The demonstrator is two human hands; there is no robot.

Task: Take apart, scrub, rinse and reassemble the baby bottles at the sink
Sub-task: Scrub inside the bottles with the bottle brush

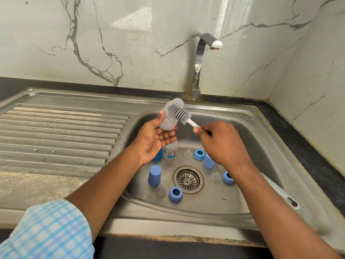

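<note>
My left hand (155, 139) holds a clear baby bottle body (169, 120) above the sink basin, thumb on its side and fingers under it. My right hand (218, 143) grips the white handle of a bottle brush (180, 114); its grey bristled head lies against the bottle's outside. Down in the basin (252, 146) are a second, labelled bottle (169, 152), two blue caps (154, 175) (208, 161), three blue screw rings (199, 154) (175, 193) (228, 177) and three clear teats (187, 153) (215, 177) (161, 191). A further blue piece (158, 156) is partly hidden behind my left wrist.
The tap (200, 58) stands at the back of the sink with no water running from it. The drain strainer (188, 179) sits in the basin's middle. A ribbed steel drainboard (56, 131) lies to the left. A white handle (280, 193) rests on the basin's right slope.
</note>
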